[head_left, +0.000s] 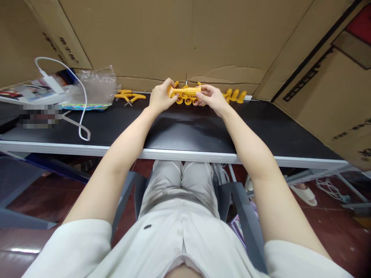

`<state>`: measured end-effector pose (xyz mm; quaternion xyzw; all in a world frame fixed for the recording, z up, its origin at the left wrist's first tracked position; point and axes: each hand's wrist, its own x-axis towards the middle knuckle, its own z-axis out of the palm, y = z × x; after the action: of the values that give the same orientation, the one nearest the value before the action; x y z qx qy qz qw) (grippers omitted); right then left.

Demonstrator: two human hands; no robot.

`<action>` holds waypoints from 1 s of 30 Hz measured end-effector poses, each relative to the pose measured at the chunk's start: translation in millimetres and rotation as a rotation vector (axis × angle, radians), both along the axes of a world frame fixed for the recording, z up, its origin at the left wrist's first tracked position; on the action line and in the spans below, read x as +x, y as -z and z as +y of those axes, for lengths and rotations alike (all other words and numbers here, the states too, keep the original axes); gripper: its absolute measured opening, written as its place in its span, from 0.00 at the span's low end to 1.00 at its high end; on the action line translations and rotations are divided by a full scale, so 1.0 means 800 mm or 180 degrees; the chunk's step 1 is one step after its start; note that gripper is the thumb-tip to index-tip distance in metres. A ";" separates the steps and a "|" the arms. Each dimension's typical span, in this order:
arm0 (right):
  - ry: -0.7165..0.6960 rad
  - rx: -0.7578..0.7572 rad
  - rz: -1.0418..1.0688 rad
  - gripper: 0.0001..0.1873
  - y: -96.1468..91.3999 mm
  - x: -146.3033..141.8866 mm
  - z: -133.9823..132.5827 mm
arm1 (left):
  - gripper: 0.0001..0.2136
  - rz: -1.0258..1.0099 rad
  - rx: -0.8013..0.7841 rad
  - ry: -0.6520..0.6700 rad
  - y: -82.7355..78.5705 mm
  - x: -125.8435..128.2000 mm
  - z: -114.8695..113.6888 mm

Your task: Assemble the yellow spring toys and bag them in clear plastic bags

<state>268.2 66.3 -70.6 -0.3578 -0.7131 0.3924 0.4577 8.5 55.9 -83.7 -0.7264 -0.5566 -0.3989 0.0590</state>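
Note:
A long yellow plastic piece (189, 91) lies crosswise between my two hands above the far part of the black table. It has a ribbed, barrel-like body and a narrower stepped neck. My left hand (161, 95) is closed around its flared left end. At its right end, the fingers of my right hand (213, 99) pinch the rim. Behind and below it are several similar yellow cup-ended pieces (188, 101), partly covered by my hands. More yellow pieces (240, 96) stand in a row just right of my right hand.
Yellow branched handles (136, 97) with small metal spirals lie left of my left hand. Farther left are a clear plastic bag (97, 87) and a white cable (84, 90). Cardboard (185, 38) walls the table's back and right side. A silver edge (191, 155) borders the front.

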 end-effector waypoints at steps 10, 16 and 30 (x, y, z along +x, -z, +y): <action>0.0224 -0.0031 0.0036 0.35 -0.010 -0.010 -0.010 | 0.18 -0.0056 0.0196 0.0094 0.000 0.003 -0.002; 0.0716 -0.0402 0.0247 0.39 -0.015 -0.031 -0.029 | 0.21 0.0074 0.0030 0.0032 -0.009 0.008 -0.017; 0.0125 -0.0236 0.0303 0.28 -0.019 -0.015 -0.038 | 0.22 0.0068 -0.0050 -0.0063 -0.009 0.008 -0.015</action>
<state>255.9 36.2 -55.4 -0.3693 -0.6684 0.4260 0.4852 15.3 43.6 -76.6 -0.7255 -0.5661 -0.3861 0.0632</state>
